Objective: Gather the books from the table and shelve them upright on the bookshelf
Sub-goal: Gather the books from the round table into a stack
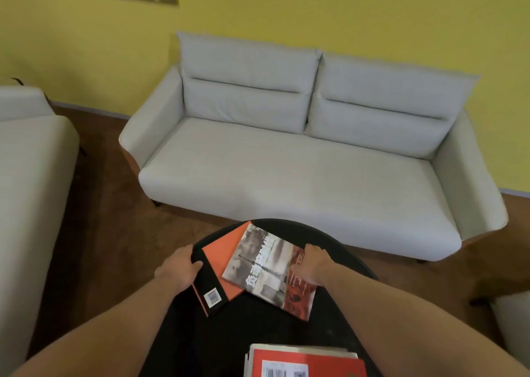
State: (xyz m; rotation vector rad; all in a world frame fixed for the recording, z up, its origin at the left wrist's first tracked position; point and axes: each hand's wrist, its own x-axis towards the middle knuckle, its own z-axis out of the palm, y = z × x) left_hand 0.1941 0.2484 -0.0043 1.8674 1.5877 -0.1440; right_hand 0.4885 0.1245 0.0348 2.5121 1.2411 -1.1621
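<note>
Grip: the fingers of the left hand (180, 267) are curled round the left edge of an orange-and-black book (223, 257), thumb on the cover. The fingers of the right hand (311, 262) are bent over the far right edge of a grey photo-cover book (263, 264) and appear to be grasping it. How far they reach under the edge cannot be told.

Books: the grey book is lying askew across the orange-and-black one, covering its right part. Both are flat on the round black table (229, 342), at its far side. A red-covered stack (304, 362) is seen at the near edge of the table, barcode side up, untouched by either hand.

Surroundings: a white sofa (286, 161) is set beyond the table, against a yellow wall (372, 18). No bookshelf is in view.

Progress, judged: gathering is in hand only. No book is seen lifted off the table and none is shelved. Still to be done: the two far books squared together, the near stack collected, everything carried to the shelf and stood upright.
</note>
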